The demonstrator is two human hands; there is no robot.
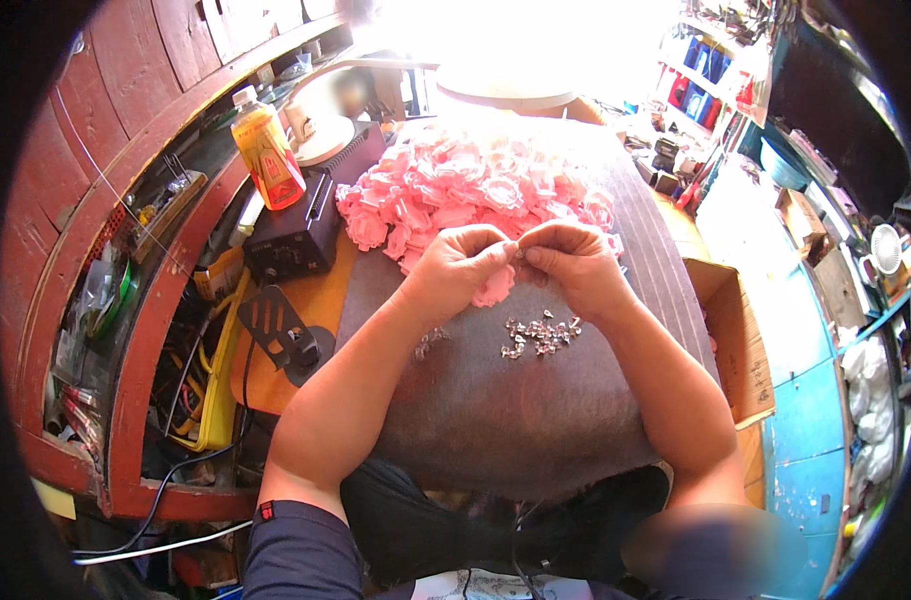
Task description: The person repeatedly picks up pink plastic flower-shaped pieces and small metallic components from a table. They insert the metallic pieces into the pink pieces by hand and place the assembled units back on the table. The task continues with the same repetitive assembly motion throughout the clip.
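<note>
Over the near edge of a heap of pink flower-shaped pieces [475, 190], my two hands meet with the fingertips pinched together. Both my left hand [465, 262] and my right hand [573, 262] are closed on a small shiny metal piece [518, 254], too small to make out in detail. Just below the fingertips shows a single pink flower piece [493, 290]; whether it is held or lies on the cloth I cannot tell. Closer to me, several small silver metal pieces [542, 335] lie scattered between my forearms. A smaller, clearer cluster [432, 342] sits beside my left forearm.
A dark grey cloth [515, 430] covers the work surface. On the left stand a black box [293, 235], an orange drink bottle [268, 150] and a black slotted stand [283, 335]. An open cardboard box [737, 340] is beside the right edge. Shelves line both sides.
</note>
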